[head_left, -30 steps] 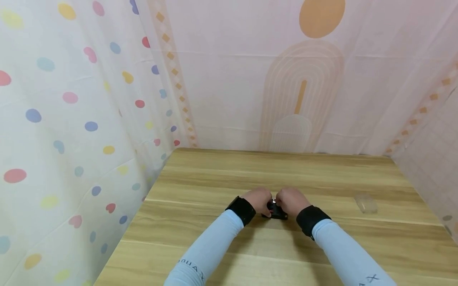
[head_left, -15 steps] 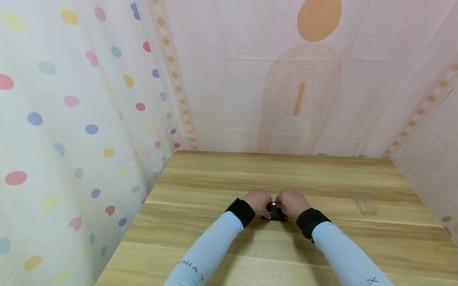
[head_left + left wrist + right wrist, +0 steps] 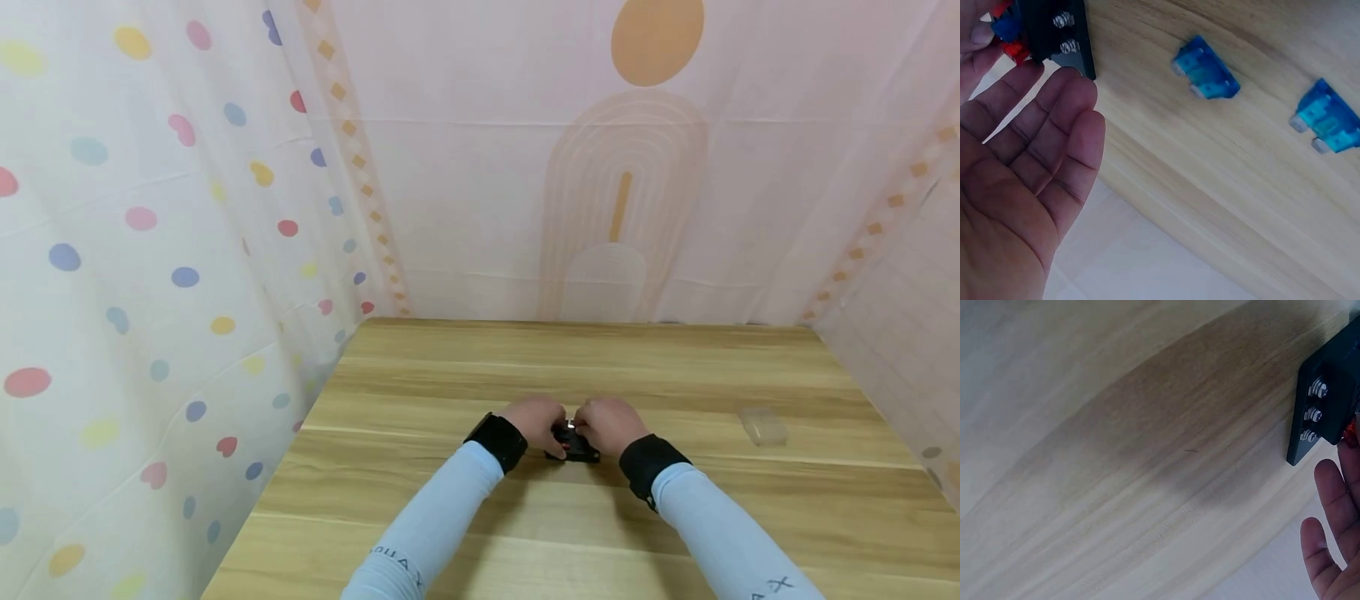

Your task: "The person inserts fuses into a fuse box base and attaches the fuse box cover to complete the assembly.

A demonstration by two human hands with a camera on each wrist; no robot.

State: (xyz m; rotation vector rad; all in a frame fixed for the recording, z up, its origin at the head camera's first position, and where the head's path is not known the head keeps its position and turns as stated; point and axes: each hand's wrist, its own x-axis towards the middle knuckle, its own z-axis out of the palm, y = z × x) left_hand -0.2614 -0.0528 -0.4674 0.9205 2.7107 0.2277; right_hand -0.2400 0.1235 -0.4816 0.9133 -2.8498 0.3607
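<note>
Both hands meet at a small black fuse block [image 3: 579, 452] on the wooden table. My left hand [image 3: 534, 421] grips its left side, thumb toward the near edge. From the right, my right hand [image 3: 609, 425] pinches at the top of the block, its fingertips largely hidden. In the left wrist view, a blue blade fuse [image 3: 1007, 28] and a red blade fuse [image 3: 1015, 52] sit at the block among the fingers. Silver screws [image 3: 1067, 46] line its side. The right wrist view shows a red fuse [image 3: 1351, 432] at a fingertip, the lower fingers held loosely away.
Two loose blue blade fuses, a nearer one [image 3: 1207, 69] and a farther one [image 3: 1332, 119], lie on the wood in the left wrist view. A clear plastic cover [image 3: 763, 427] lies to the right on the table [image 3: 450, 358]. Patterned curtains [image 3: 465, 167] hang behind and at the sides.
The head view has shifted slightly. Both hands stay at the fuse block, with only small finger movement.
</note>
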